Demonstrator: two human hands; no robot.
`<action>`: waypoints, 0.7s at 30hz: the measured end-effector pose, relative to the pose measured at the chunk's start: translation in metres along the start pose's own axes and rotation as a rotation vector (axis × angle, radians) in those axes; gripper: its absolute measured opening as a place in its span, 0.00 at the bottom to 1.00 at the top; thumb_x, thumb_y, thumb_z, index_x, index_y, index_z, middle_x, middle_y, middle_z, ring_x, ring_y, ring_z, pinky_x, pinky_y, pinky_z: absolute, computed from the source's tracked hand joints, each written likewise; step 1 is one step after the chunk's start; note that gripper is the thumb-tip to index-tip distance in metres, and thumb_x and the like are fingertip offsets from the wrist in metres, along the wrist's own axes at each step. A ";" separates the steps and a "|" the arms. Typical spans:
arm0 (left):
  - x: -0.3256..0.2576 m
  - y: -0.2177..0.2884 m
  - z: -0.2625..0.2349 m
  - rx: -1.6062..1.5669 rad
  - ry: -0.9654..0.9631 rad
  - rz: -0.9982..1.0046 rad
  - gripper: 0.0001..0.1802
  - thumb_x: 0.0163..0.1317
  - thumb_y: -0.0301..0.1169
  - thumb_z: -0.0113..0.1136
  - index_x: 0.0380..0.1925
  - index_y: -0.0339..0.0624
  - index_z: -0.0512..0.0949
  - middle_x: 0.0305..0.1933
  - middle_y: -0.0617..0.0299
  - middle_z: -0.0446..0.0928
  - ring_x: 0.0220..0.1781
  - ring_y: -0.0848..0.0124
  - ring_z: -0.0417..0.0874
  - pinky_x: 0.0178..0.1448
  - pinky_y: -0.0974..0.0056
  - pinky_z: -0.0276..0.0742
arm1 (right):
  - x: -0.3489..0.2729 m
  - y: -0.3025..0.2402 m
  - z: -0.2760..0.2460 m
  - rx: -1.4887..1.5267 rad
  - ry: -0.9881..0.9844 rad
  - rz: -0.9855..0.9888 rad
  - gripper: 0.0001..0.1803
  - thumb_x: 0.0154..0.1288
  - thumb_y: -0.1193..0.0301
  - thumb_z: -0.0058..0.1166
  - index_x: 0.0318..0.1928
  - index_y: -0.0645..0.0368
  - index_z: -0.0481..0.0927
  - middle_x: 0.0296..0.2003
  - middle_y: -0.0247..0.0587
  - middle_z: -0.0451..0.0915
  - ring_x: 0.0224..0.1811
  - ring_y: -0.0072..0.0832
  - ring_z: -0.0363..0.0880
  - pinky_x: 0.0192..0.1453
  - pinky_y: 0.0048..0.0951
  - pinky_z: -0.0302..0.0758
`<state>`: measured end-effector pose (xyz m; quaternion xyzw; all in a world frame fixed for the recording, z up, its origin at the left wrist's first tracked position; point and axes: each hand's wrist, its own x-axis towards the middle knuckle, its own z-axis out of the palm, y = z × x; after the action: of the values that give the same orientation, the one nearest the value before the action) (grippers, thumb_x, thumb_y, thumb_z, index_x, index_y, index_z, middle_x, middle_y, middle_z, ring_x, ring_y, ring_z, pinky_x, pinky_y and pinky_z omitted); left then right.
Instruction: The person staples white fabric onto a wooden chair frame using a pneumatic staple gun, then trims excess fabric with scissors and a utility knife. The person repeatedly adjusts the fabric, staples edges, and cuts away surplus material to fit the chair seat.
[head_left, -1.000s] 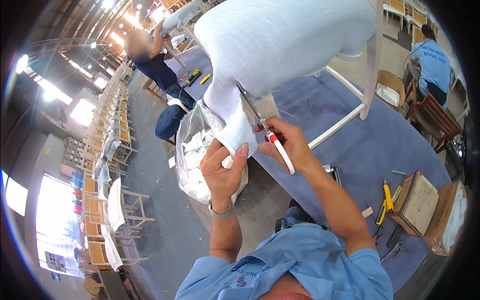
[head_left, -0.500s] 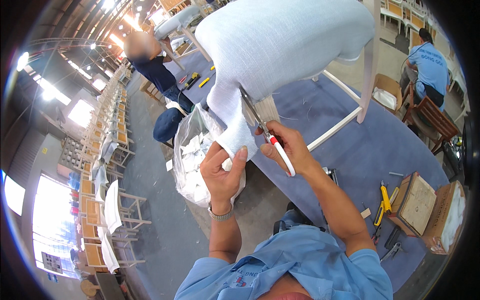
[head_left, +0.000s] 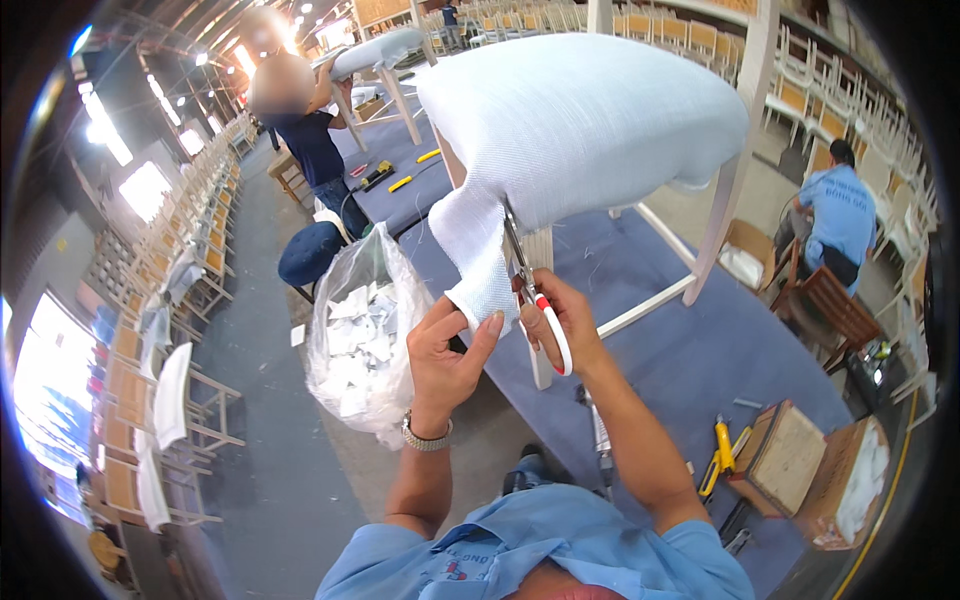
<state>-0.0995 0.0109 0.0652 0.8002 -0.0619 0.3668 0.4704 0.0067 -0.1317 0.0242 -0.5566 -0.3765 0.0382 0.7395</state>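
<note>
A pale blue-white woven fabric (head_left: 590, 120) covers the seat of a light wooden chair (head_left: 735, 150) standing on the blue-covered table. My left hand (head_left: 447, 355) pinches the loose end of a fabric flap (head_left: 478, 245) that hangs from the seat's near left corner. My right hand (head_left: 562, 320) grips a pair of scissors (head_left: 552, 325) with white and red handles. The blades point up and away from me, against the fabric at the top of the flap. How far apart the blades are is hard to see. The flap is still joined to the cover.
A clear plastic bag (head_left: 365, 335) of white scraps stands left of the table (head_left: 650, 400). Yellow cutters (head_left: 720, 455), a wooden box (head_left: 785, 455) and a cardboard box (head_left: 845, 490) lie at right. One co-worker (head_left: 318, 140) stands far left; another (head_left: 835, 215) sits at right. Rows of chairs line the left.
The view has shifted, showing more of the chair's legs. Both hands keep their hold on the flap and scissors, with the scissors' blades still at the top of the flap.
</note>
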 end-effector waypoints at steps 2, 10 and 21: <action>0.000 -0.002 0.004 -0.037 0.050 0.046 0.10 0.60 0.25 0.68 0.41 0.32 0.86 0.43 0.55 0.84 0.42 0.71 0.84 0.46 0.68 0.76 | 0.001 -0.004 -0.003 -0.032 -0.014 -0.021 0.23 0.67 0.56 0.66 0.49 0.63 0.78 0.24 0.24 0.70 0.25 0.13 0.65 0.29 0.18 0.63; 0.000 -0.020 0.015 -0.296 0.033 -0.024 0.11 0.62 0.27 0.67 0.43 0.34 0.86 0.45 0.55 0.84 0.46 0.70 0.84 0.50 0.67 0.77 | -0.002 -0.027 -0.011 -0.165 0.006 0.119 0.23 0.67 0.56 0.65 0.52 0.59 0.79 0.25 0.24 0.71 0.26 0.12 0.66 0.28 0.20 0.63; -0.005 -0.046 0.024 -0.908 -0.168 -0.262 0.13 0.66 0.29 0.65 0.48 0.36 0.85 0.50 0.57 0.85 0.54 0.72 0.82 0.61 0.64 0.74 | 0.036 -0.150 -0.052 -0.974 -0.309 0.290 0.36 0.54 0.56 0.74 0.61 0.58 0.77 0.41 0.43 0.84 0.42 0.33 0.84 0.50 0.33 0.79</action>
<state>-0.0705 0.0161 0.0222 0.5417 -0.1521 0.1742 0.8082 0.0090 -0.2126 0.1653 -0.8699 -0.3744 0.0425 0.3182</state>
